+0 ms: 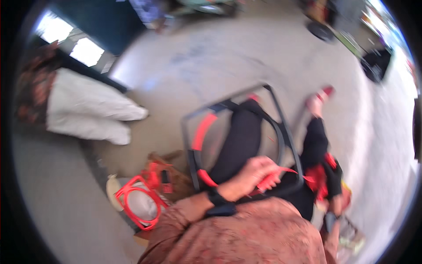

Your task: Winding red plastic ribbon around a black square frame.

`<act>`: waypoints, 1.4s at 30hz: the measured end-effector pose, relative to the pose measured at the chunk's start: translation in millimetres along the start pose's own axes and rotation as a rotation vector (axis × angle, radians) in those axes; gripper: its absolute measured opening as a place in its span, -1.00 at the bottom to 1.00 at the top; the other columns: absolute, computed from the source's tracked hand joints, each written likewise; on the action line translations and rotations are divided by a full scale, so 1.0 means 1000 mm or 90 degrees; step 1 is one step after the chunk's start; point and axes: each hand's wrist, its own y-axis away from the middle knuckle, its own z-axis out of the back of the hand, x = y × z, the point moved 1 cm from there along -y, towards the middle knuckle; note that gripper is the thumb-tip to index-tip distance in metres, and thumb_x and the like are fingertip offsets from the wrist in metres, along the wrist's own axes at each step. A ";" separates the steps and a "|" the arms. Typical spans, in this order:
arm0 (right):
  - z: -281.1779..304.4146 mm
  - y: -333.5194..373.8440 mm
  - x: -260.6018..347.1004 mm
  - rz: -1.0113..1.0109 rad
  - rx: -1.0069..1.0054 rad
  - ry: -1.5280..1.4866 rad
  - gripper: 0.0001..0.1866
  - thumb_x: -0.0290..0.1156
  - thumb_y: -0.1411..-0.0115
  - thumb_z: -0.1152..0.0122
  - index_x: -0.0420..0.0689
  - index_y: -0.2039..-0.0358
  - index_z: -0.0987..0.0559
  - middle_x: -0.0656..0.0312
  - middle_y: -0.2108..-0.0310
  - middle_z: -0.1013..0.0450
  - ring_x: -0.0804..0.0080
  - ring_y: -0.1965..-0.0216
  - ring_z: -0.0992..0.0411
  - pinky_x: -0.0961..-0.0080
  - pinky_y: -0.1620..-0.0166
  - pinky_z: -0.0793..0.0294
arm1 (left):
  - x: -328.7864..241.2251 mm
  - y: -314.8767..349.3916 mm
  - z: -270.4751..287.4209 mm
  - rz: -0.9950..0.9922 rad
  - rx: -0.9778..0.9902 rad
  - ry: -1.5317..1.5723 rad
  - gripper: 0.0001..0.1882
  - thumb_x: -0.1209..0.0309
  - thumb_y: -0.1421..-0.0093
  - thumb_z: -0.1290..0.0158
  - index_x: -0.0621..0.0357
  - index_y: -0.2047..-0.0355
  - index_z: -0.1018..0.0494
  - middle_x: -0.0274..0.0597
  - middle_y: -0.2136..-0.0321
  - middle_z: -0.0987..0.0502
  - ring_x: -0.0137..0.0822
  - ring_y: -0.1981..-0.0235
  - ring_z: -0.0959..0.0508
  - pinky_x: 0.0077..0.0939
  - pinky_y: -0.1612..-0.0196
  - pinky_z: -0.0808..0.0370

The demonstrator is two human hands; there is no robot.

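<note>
Across a seated person's black cloth trousers [241, 136] lies a square black frame with an inner ring [288, 140], its curve partly covered in red wrapping [203, 133]; it looks light and stiff, best held by its straight outer bars. The bare left hand [262, 173] pinches a thin, soft-looking red strip [288, 170], fingers curled closed. The dark-gloved right hand [332, 178] meets a limp red bundle [321, 178], its grip too blurred to tell.
</note>
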 end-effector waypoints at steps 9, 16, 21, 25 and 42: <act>-0.121 -0.042 0.057 -0.159 0.092 -0.327 -0.63 -0.30 -0.13 -0.23 -0.25 0.11 -0.50 0.15 0.28 -0.50 0.49 0.27 -0.46 0.52 0.18 -0.45 | 0.024 -0.002 -0.017 0.064 0.069 0.008 -0.80 0.35 -0.29 0.03 0.26 0.29 -0.42 -0.11 0.51 -0.54 -0.41 0.56 -0.54 -0.60 0.48 -0.51; -0.118 -0.021 0.131 -0.290 0.587 -0.979 -0.27 0.16 -0.25 0.11 -0.18 -0.20 -0.23 -0.06 0.01 -0.37 0.35 0.24 -0.45 0.33 0.11 -0.48 | 0.032 -0.003 -0.002 0.017 0.086 -0.022 -0.72 0.30 -0.27 0.00 0.32 0.22 -0.44 -0.16 0.50 -0.52 -0.42 0.57 -0.52 -0.61 0.50 -0.49; -0.100 -0.020 0.121 -0.183 0.557 -0.728 -0.41 -0.44 -0.11 -0.22 -0.24 -0.15 -0.26 0.00 0.04 -0.39 0.33 0.18 -0.48 0.36 0.08 -0.49 | 0.027 -0.002 -0.010 0.031 0.040 -0.030 -0.76 0.31 -0.28 0.01 0.28 0.25 -0.44 -0.14 0.49 -0.53 -0.43 0.57 -0.52 -0.61 0.50 -0.49; -0.082 0.003 0.098 -0.218 0.436 -0.285 -0.61 -0.46 -0.08 -0.25 -0.26 0.06 -0.45 0.22 0.23 -0.49 0.56 0.25 -0.44 0.56 0.14 -0.45 | 0.027 -0.008 -0.006 0.034 0.031 -0.018 -0.77 0.33 -0.30 0.04 0.26 0.18 -0.43 -0.16 0.50 -0.53 -0.48 0.56 -0.51 -0.60 0.49 -0.49; -0.037 0.054 0.048 -0.276 0.070 -1.061 -0.61 0.03 -0.29 0.04 -0.07 0.32 -0.39 0.34 0.55 -0.24 0.51 0.48 -0.26 0.57 0.34 -0.29 | 0.021 -0.003 -0.009 0.080 0.054 -0.108 -0.72 0.27 -0.33 0.11 0.28 0.33 -0.41 -0.17 0.52 -0.52 -0.48 0.57 -0.51 -0.66 0.54 -0.48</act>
